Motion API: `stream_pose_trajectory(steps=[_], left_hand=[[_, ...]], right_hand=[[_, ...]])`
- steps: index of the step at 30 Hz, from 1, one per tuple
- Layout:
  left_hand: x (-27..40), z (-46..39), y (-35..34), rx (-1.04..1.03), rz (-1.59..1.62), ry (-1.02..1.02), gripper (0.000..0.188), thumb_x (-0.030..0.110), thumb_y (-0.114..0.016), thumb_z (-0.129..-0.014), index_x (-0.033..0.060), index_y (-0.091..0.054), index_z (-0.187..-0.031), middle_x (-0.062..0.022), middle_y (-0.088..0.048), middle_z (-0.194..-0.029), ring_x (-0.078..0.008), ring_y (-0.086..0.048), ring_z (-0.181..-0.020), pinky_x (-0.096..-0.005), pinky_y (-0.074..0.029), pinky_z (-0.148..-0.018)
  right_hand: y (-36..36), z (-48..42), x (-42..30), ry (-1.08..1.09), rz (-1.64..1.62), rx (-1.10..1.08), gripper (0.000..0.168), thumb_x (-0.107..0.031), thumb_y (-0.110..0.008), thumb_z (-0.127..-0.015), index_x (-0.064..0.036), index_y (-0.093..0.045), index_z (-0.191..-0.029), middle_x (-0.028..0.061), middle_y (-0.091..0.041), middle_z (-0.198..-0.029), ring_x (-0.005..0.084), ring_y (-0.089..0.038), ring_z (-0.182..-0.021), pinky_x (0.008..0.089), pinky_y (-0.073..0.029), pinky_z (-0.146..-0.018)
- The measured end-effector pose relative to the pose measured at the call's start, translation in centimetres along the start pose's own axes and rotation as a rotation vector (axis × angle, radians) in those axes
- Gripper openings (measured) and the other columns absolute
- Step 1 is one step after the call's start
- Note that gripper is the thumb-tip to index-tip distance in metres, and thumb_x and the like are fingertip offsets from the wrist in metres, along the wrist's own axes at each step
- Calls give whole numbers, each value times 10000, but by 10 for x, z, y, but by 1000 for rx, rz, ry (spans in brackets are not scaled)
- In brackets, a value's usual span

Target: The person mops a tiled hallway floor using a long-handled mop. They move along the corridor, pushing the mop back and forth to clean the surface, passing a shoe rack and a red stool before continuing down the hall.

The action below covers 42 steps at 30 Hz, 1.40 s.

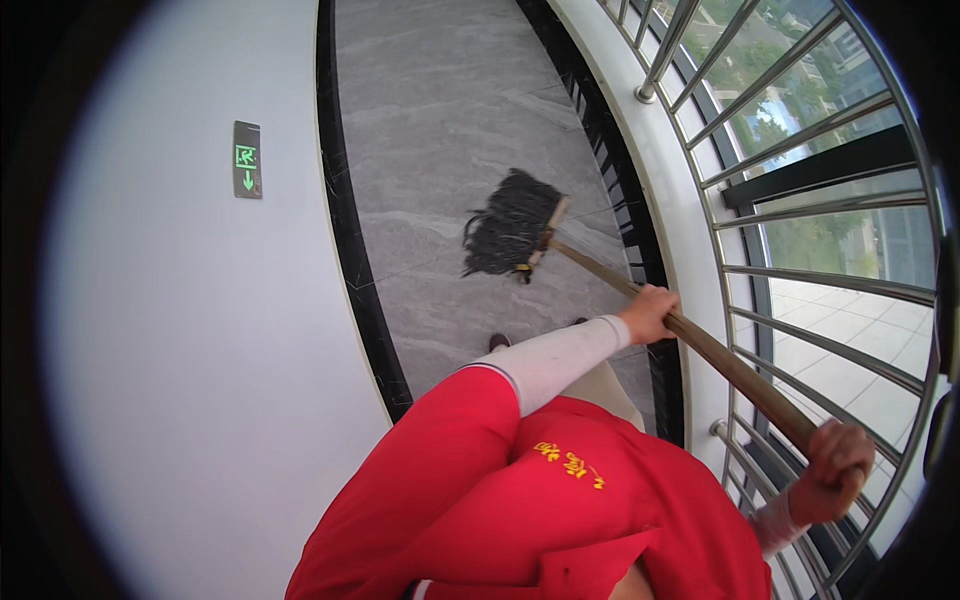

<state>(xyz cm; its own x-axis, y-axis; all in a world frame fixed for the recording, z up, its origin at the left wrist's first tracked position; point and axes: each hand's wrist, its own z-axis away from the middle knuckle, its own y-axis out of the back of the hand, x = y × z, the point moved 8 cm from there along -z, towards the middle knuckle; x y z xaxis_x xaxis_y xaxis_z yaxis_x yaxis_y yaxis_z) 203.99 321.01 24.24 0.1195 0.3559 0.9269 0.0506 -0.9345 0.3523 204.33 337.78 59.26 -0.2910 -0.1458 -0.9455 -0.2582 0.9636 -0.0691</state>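
A long wooden mop handle (735, 364) slants from the lower right towards the floor. Around its middle my left hand (649, 313) is closed, the arm in a pale sleeve reaching across my body. My right hand (834, 472) grips the handle close to its upper end, beside the railing. At the far end, a mop head (510, 221) of dark grey strands lies on the tiled floor, its strands fanned to the left of a narrow crossbar (549, 227). The mop head looks slightly blurred.
A stainless steel railing (825, 281) runs along the right on a white ledge (637, 142), with windows behind it. The white wall (180, 315) at left carries an exit sign (247, 160). Black skirting (352, 225) borders the grey marbled floor (442, 97). One shoe (499, 342) shows below the mop.
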Motion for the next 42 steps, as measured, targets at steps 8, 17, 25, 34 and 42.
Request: stream_pose_trajectory(steps=[8,17,25,34,42], left_hand=[[28,-32,-70,-199,46,-43,376,223,-828,-601,82,-547,-808,-108,-590,-839,-336,-536,-835,-403,-447,-757],[-41,89,19,63,77,91,384,193,-814,-588,73,-544,-833,-149,-608,-830,-372,-578,-835,-434,-454,-748],[-146,320,67,227,-151,459,373,264,-805,-611,72,-567,-825,-133,-624,-816,-354,-597,-812,-427,-470,-721],[-169,472,137,708,-214,544,213,23,-678,-646,75,-522,-781,-152,-574,-763,-373,-555,-779,-440,-432,-689],[-141,432,97,574,-388,406,241,-5,-635,-640,85,-524,-833,-128,-567,-820,-357,-540,-826,-429,-418,-725]], right_hand=[[18,27,-32,69,151,95,190,-164,-362,-861,-48,-442,-735,-9,-314,-563,71,-283,-440,247,-298,-484],[-78,15,15,-113,-163,-179,153,-96,-336,-800,-20,-441,-718,-26,-294,-485,79,-256,-374,261,-310,-396],[-172,121,143,-527,-309,-524,184,-81,-380,-690,26,-527,-662,51,-417,-493,172,-414,-452,307,-410,-483],[-265,225,152,-686,-261,-1056,246,-4,-403,-751,53,-639,-795,76,-583,-706,124,-488,-586,255,-400,-551],[-173,230,127,-492,-374,-975,210,-25,-431,-764,20,-636,-780,47,-514,-608,122,-447,-549,268,-373,-535]])
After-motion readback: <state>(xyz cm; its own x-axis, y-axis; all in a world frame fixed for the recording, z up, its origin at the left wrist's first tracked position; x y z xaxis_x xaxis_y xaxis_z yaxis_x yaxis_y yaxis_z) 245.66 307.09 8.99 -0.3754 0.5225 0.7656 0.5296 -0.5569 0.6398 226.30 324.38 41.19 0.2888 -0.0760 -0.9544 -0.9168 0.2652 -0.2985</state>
